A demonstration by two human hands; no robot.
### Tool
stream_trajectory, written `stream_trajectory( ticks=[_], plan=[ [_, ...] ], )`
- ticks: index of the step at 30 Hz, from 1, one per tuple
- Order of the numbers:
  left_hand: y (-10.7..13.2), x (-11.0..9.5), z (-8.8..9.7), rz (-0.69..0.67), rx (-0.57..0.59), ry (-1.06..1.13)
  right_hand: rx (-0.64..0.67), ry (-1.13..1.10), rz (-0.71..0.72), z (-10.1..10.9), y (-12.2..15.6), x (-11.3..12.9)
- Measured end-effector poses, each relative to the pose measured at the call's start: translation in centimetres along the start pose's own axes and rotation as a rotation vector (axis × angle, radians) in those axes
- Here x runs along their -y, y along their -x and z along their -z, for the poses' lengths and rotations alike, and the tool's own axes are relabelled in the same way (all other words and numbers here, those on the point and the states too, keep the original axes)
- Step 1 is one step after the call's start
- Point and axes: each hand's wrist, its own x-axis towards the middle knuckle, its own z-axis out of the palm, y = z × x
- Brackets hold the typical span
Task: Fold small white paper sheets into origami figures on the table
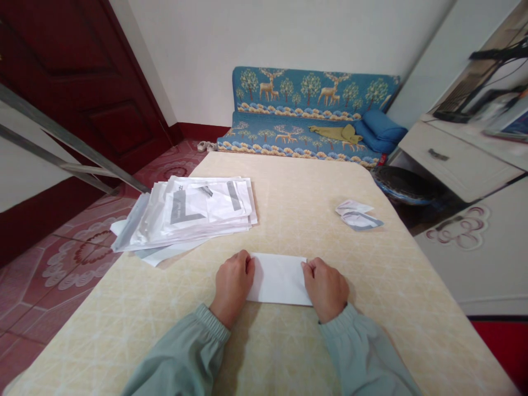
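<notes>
A white folded paper [279,279] lies on the table in front of me, wider than it is deep. My left hand [235,280] is closed on its left end, fingers curled under and thumb along the edge. At the right end my right hand [326,285] grips the paper in the same closed way, near the far corner. Farther off to the left is a thick stack of white printed sheets [206,203] with grey blocks. A small folded paper piece [358,214] with grey and white panels rests on the right.
The table [305,192] has a pale yellow patterned cover. Beyond it stands a blue sofa [309,110] with deer patterns. A white cabinet with a drawer [457,159] is on the right. Grey metal bars [82,148] slant in from the left.
</notes>
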Motion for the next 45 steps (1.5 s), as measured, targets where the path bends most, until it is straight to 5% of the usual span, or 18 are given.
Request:
stream_trajectory(
  ticks=[9, 14, 19, 26, 30, 38, 45],
  plan=[
    [0.8, -0.9, 0.4, -0.015, -0.022, -0.17, 0.043, -0.066, 0.034, 0.2, -0.8, -0.6],
    [0.4, -0.6, -0.3, -0.256, -0.136, -0.125, 0.061, -0.107, 0.035, 0.2, -1.1, -0.7],
    [-0.5, -0.2, -1.2, -0.49, -0.051, -0.028, 0.019, -0.084, 0.015, 0.2, -0.8, -0.4],
    [-0.4, -2.8, 0.1, -0.374, -0.023, -0.069, 0.003, -0.05, 0.04, 0.0, -0.5, -0.3],
    [0.1, -3.7, -0.7, -0.247, -0.077, -0.089, -0.002, -0.04, 0.05, 0.0, -0.4, -0.4],
    [0.6, -2.9, -1.9, -0.446, -0.008, 0.202, -0.008, -0.018, 0.042, -0.1, -0.4, -0.3],
    [0.8, -2.9, -1.7, -0.461, -0.006, 0.255, -0.025, -0.023, 0.066, -0.4, -0.3, -0.5]
  ],
)
